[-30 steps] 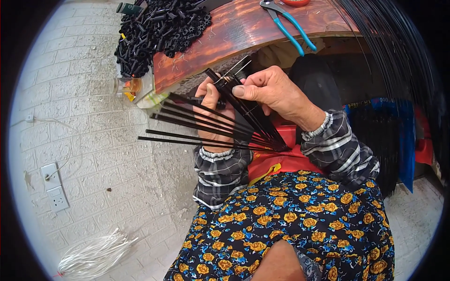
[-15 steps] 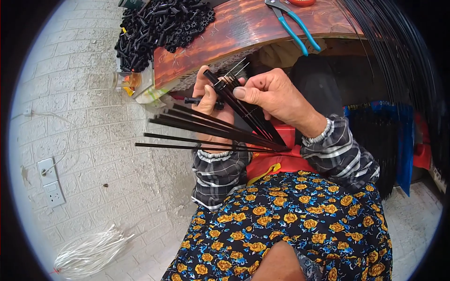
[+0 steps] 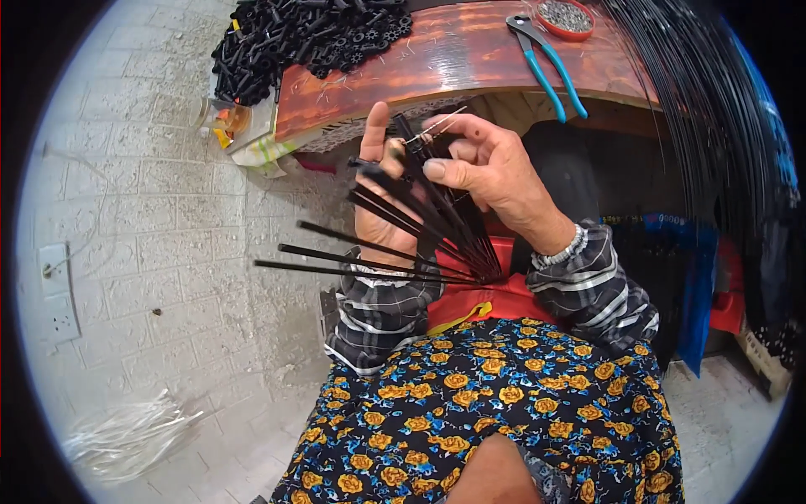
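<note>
My left hand (image 3: 382, 214) holds a fan of thin black rods (image 3: 395, 223) that spread out to the left and meet low at the right near my lap. My right hand (image 3: 491, 172) is just to the right of it, thumb pressed on one black rod, fingers pinching a thin pale wire (image 3: 437, 126) at the rods' upper ends. Both hands are raised in front of the edge of a reddish wooden bench (image 3: 470, 50).
On the bench lie blue-handled pliers (image 3: 550, 63) and a red bowl of small metal parts (image 3: 564, 17). A heap of black plastic parts (image 3: 294, 38) sits at its left end. Long black rods (image 3: 714, 109) hang at right. White strands (image 3: 126, 437) and a power strip (image 3: 59, 290) lie on the paved floor.
Both hands rose slightly toward the bench. The rods fanned a bit wider, and my right hand's fingers now pinch a thin wire at the rod tips.
</note>
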Action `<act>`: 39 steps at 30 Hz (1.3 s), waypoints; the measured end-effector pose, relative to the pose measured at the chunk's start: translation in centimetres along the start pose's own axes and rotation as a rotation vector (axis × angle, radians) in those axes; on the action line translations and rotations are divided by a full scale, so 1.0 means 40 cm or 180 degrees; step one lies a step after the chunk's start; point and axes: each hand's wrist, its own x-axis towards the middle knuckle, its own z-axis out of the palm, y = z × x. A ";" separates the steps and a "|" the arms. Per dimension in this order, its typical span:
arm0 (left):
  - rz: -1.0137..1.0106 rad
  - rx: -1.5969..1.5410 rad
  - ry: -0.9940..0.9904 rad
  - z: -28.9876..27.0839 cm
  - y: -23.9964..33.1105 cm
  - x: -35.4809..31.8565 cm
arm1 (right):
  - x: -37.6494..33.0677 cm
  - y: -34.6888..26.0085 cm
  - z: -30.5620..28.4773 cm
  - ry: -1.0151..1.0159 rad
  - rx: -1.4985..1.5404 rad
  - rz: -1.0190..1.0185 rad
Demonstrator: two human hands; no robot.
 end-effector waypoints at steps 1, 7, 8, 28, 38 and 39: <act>-0.0050 -0.0012 -0.0058 -0.008 -0.006 0.005 | 0.004 0.012 0.000 -0.0024 0.0075 -0.0174; -0.0124 -0.0229 0.0040 0.013 0.000 -0.010 | 0.006 -0.027 0.014 -0.0244 0.0825 0.0144; -0.0098 -0.0184 -0.0154 -0.009 -0.005 -0.003 | 0.009 -0.023 0.009 -0.0278 0.0750 0.0155; -0.0433 0.0386 0.0382 -0.041 0.120 0.038 | 0.008 0.010 -0.043 -0.0152 0.0412 0.0394; -0.0509 0.0662 -0.0480 0.015 0.133 0.163 | 0.009 -0.002 -0.024 -0.0101 0.0350 0.0368; -0.0509 0.0649 -0.0480 0.017 0.130 0.166 | 0.009 -0.002 -0.022 -0.0097 0.0339 0.0375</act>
